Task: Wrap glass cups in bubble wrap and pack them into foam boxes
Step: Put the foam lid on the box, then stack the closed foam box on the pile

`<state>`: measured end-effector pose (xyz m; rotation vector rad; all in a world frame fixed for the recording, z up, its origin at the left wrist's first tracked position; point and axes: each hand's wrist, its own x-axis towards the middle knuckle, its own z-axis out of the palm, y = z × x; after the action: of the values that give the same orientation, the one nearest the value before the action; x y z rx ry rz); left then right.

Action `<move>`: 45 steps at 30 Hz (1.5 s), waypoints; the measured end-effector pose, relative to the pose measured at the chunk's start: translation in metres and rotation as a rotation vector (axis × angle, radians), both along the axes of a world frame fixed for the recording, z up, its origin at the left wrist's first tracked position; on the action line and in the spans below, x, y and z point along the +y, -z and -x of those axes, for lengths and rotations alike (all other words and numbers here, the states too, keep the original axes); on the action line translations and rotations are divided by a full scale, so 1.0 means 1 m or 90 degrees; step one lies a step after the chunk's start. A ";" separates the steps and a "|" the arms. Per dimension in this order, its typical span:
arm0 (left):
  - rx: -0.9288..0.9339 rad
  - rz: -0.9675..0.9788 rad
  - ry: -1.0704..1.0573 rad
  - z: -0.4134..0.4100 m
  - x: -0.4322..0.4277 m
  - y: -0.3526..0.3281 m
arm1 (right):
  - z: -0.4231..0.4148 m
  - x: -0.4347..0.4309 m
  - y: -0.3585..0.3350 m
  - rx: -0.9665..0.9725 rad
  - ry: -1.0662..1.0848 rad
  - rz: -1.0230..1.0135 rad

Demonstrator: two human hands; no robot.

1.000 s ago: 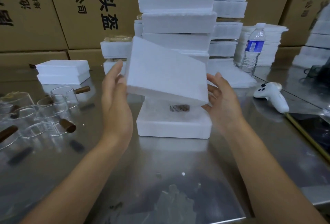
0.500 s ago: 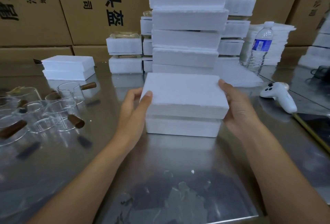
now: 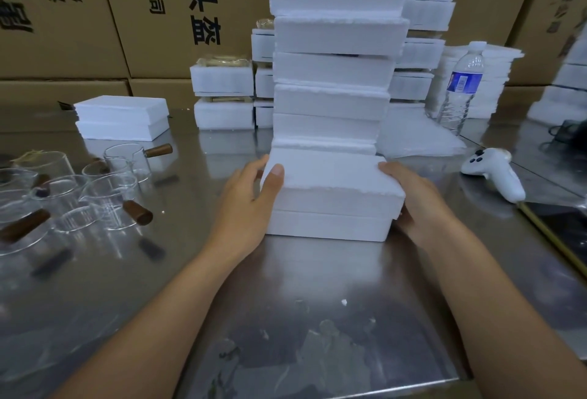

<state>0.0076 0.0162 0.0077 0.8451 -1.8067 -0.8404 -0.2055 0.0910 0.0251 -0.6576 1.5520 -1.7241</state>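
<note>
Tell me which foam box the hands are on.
The closed foam box in front of the tall stack: left hand and right hand grip its ends; the others sit untouched.

I count two hands, the left hand and the right hand, and one closed foam box. One tall stack shows at least six foam boxes. On the desk are one water bottle, one white controller and at least six glass cups; their exact number I cannot tell.
</note>
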 end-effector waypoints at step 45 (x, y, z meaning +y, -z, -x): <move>-0.569 0.269 -0.286 -0.083 -0.015 -0.026 | -0.094 -0.057 0.003 0.300 -0.303 -0.030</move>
<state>0.0902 0.0009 0.0339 1.3869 -2.2701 0.2786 -0.1116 0.0343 0.0224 -1.3581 1.5626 -1.2237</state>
